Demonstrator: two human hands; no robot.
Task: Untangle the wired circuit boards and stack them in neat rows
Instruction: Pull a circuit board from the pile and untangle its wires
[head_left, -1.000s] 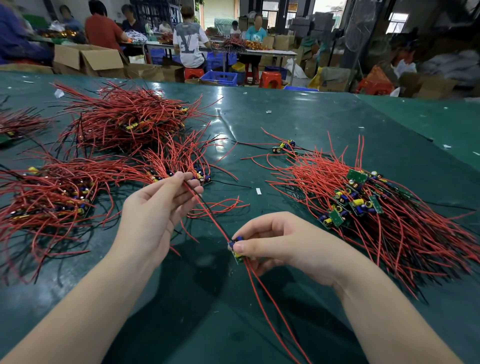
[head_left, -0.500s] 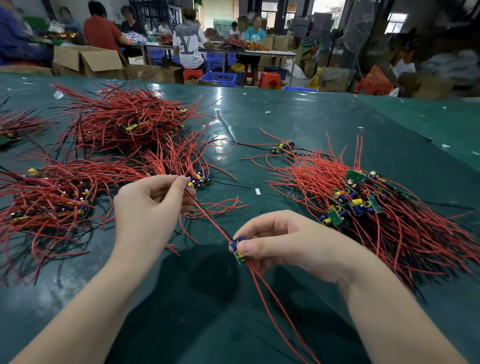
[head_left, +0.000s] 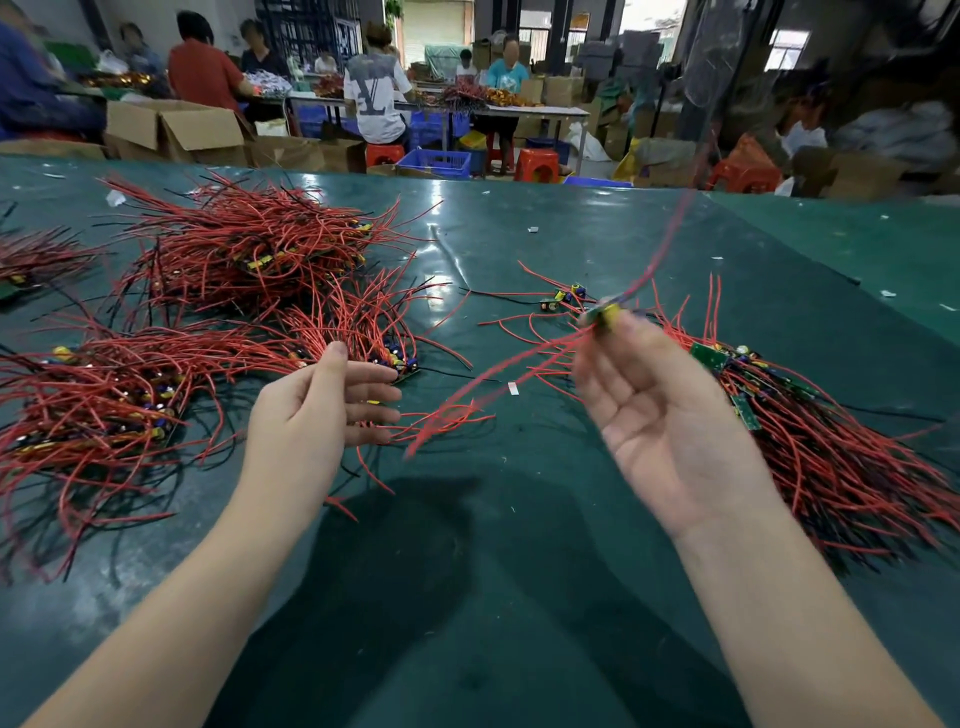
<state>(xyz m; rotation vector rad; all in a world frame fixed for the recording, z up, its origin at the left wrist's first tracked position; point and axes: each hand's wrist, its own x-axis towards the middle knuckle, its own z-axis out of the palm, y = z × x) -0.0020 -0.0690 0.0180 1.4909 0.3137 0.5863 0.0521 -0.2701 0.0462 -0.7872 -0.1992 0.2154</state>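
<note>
- A tangled heap of red-wired circuit boards (head_left: 98, 410) fills the left edge of the frame, its wire ends reaching toward the lower left.
- A second tangled pile (head_left: 249, 249) lies in the upper left, and a smaller bunch (head_left: 358, 332) sits between it and the centre.
- The left hand (head_left: 322, 410) hovers left of centre, palm turned inward, fingers loosely extended and gripping nothing; its fingertips are just beside the smaller bunch.
- The green table (head_left: 467, 597) shows bare surface between the two forearms, from the centre down to the bottom edge.
- A blurred circuit board (head_left: 602, 314) is pinched at the fingertips of the right hand (head_left: 670, 426), raised right of centre; its red wires (head_left: 467, 400) trail down-left toward the left hand and another strand rises toward the upper right.
- A loose board (head_left: 563, 299) lies on the table just beyond the right hand.
- The aligned stack of boards (head_left: 810, 431) spreads along the right side, wires fanning toward the lower right edge.
- Bare table runs behind it to the far edge at the upper right.
</note>
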